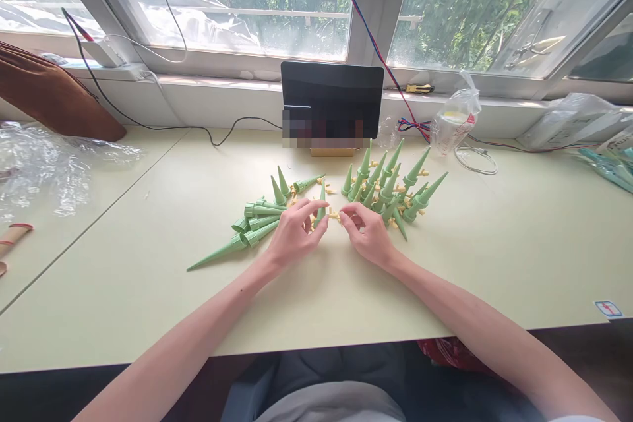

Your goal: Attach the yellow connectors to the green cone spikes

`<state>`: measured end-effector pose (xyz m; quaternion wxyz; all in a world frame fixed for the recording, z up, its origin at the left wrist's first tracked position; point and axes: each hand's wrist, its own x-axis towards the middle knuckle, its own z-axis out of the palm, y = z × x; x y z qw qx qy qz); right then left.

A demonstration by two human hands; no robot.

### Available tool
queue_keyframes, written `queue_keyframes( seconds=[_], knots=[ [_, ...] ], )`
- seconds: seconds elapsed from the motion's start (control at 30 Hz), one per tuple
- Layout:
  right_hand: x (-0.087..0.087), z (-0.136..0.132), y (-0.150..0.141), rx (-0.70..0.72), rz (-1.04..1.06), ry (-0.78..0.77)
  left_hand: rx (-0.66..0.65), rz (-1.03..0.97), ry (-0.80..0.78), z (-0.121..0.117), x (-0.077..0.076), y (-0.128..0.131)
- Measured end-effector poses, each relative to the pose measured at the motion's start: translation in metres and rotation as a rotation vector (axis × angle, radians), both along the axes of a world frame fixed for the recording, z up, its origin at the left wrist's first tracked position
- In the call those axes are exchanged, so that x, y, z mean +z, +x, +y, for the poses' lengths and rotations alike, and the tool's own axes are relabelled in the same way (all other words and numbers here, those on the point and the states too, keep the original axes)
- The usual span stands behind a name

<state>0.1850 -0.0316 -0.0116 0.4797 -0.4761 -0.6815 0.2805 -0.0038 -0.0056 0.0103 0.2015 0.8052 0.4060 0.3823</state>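
My left hand (pixel 299 231) is closed on a green plastic cone-shaped spike (pixel 322 201), held with its tip pointing up. My right hand (pixel 366 229) pinches a small yellow valve piece (pixel 334 215), which reaches toward the spike's side; whether the two are joined I cannot tell. Beside my left hand lies a pile of green spikes (pixel 260 221), several on their sides with open ends. Beyond my right hand a group of green spikes (pixel 388 184) with yellow valves attached stands mostly upright. A few loose yellow parts (pixel 329 191) lie between the two groups.
A tablet (pixel 332 99) stands on a holder at the back, its cable (pixel 212 135) running left. Clear plastic wrap (pixel 44 165) and a brown bag (pixel 49 95) are at left. A bagged cup (pixel 455 122), a coiled cable (pixel 475 161) and a yellow cutter (pixel 419 88) are at right.
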Motion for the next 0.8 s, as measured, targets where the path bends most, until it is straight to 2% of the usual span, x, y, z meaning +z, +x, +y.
queue_keyframes(
  seconds=[0.8],
  knots=[
    [0.0011,0.0003,-0.0003,-0.093,0.040,0.024,0.028,-0.030,-0.048,0.0007,0.0016,-0.0006]
  ],
)
